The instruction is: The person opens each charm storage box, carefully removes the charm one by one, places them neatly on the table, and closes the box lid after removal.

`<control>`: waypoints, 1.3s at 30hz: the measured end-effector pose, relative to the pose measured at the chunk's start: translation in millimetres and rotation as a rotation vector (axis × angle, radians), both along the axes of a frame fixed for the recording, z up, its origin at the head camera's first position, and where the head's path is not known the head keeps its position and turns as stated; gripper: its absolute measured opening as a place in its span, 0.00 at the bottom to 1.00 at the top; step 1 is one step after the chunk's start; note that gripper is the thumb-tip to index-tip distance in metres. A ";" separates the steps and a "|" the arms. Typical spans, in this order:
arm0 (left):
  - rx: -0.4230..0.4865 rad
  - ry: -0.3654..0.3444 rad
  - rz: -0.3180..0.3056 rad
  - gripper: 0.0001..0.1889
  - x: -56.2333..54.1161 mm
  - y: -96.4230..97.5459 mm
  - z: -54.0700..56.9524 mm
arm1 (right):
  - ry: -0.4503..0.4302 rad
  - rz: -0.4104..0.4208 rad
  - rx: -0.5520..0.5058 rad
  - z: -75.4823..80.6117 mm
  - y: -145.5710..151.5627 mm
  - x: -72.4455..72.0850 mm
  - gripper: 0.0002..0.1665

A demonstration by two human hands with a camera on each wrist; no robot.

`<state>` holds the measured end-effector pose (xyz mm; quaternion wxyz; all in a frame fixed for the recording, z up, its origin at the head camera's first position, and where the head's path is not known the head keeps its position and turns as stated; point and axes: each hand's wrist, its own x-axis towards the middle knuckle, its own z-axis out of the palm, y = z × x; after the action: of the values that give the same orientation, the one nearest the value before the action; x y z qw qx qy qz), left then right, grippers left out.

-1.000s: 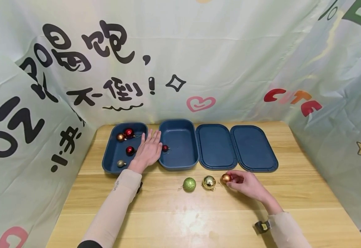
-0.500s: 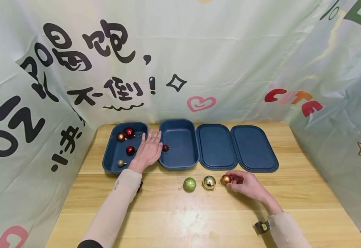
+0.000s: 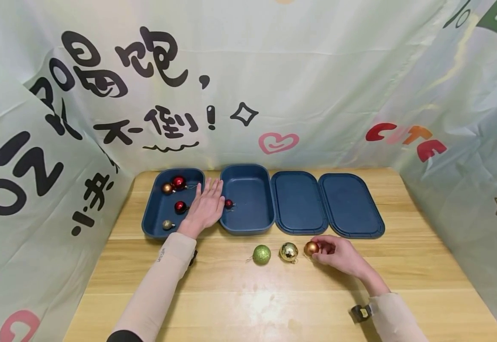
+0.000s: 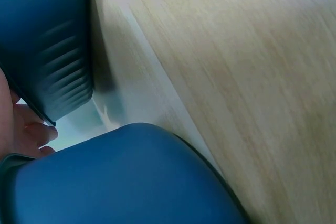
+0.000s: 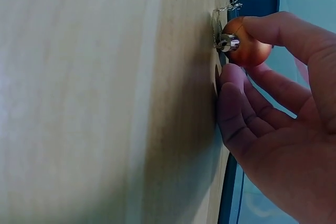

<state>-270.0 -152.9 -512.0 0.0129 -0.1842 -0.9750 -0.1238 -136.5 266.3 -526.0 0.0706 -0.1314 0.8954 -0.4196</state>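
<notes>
My right hand (image 3: pixel 341 255) pinches a copper Christmas bauble (image 5: pixel 251 48) between thumb and fingers, low at the tabletop. Left of it lie a shiny gold bauble (image 3: pixel 288 252) and a glittery green bauble (image 3: pixel 261 255). With straight fingers, my left hand (image 3: pixel 205 207) rests across the gap between two blue boxes. The left box (image 3: pixel 152 219) holds several baubles: two red, one copper (image 3: pixel 168 188) and a small silvery one (image 3: pixel 167 224). A small red bauble (image 3: pixel 229 204) lies in the right box (image 3: pixel 248 232). In the left wrist view the fingers are partly hidden by the box walls.
Two flat blue lids (image 3: pixel 300 202) lie side by side to the right of the boxes on the wooden table (image 3: pixel 231 304). A printed cloth (image 3: pixel 316 85) hangs behind the table and at both sides.
</notes>
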 end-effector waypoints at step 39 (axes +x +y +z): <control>0.007 -0.005 -0.004 0.31 0.0 -0.1 -0.5 | 0.080 -0.093 -0.069 67.4 -33.4 -35.7 0.18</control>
<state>-270.0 -153.0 -512.5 0.0107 -0.1859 -0.9742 -0.1278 -172.2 232.9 -458.7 0.0104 -0.1085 0.8877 -0.4473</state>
